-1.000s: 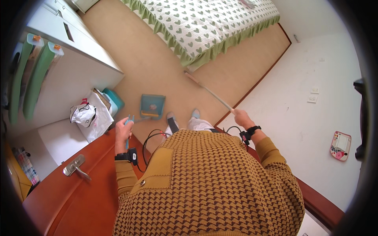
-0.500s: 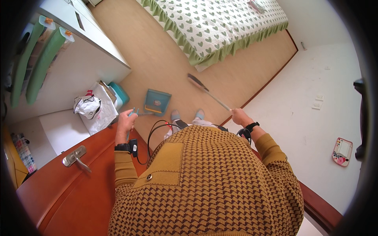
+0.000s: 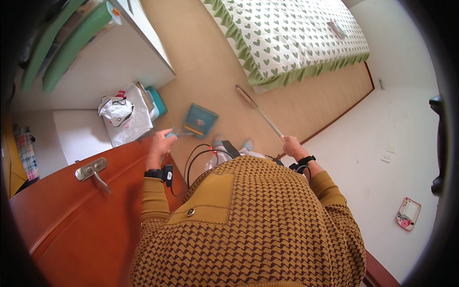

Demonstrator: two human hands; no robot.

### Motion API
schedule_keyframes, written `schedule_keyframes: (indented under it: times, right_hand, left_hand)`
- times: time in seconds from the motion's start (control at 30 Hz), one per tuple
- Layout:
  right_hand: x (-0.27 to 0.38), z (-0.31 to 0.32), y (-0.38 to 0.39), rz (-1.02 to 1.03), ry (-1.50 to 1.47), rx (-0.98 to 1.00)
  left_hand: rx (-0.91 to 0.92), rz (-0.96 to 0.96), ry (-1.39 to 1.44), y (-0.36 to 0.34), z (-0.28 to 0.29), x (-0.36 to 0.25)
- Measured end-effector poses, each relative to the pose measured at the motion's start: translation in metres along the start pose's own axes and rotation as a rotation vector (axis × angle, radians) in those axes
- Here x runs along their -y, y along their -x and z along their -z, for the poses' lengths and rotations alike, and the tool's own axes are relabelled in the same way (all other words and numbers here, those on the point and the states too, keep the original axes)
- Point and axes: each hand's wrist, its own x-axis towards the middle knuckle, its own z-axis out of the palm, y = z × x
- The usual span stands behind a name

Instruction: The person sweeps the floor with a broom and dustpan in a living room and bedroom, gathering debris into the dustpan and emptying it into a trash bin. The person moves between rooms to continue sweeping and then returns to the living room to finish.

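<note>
My left hand (image 3: 161, 143) is closed around the handle of a blue dustpan (image 3: 208, 119), which is low over or on the floor ahead of my feet. A yellow strip and a pale label show on the pan. In my right hand (image 3: 293, 147) is the end of a long pale broom handle. It slants away to the left, and the narrow head of the broom (image 3: 245, 97) is near the bed's corner, to the right of the dustpan and apart from it. Whether the bristles touch the floor, I cannot tell.
A bed (image 3: 296, 38) with a heart-patterned cover and green frill stands ahead. On the left are a red-brown door (image 3: 86, 215) with a metal handle, white bags (image 3: 116, 112) and a white cabinet (image 3: 129, 57). A white wall (image 3: 354, 138) runs along the right.
The view has turned, so the bed, dustpan and bags sit farther right in it. The broom head has rolled, showing its brownish side instead of the dark one. Both hands keep their holds.
</note>
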Motion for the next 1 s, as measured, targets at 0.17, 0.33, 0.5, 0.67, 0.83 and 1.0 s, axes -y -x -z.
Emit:
schedule_keyframes:
  times: [0.17,0.33,0.5,0.67,0.83,1.0]
  right_hand:
    - [0.010,0.042,-0.014,0.060,-0.065,-0.014]
    - [0.033,0.084,-0.017,0.036,-0.129,-0.066]
    - [0.048,0.092,-0.045,0.038,-0.209,-0.140]
    - [0.048,0.093,-0.118,-0.054,-0.328,-0.046]
    - [0.062,0.128,-0.203,-0.030,-0.637,0.052]
    - [0.079,0.197,-0.281,-0.034,-0.662,0.137]
  left_hand:
    - [-0.001,-0.066,-0.156,0.000,0.010,0.011]
    - [0.009,-0.091,-0.300,0.005,0.021,0.019]
    - [-0.064,-0.103,-0.538,0.007,0.022,0.020]
    - [-0.185,-0.059,-0.663,0.004,0.027,0.017]
    - [-0.193,0.108,-0.669,-0.007,0.026,0.019]
    - [-0.252,0.296,-0.690,-0.011,0.019,0.000]
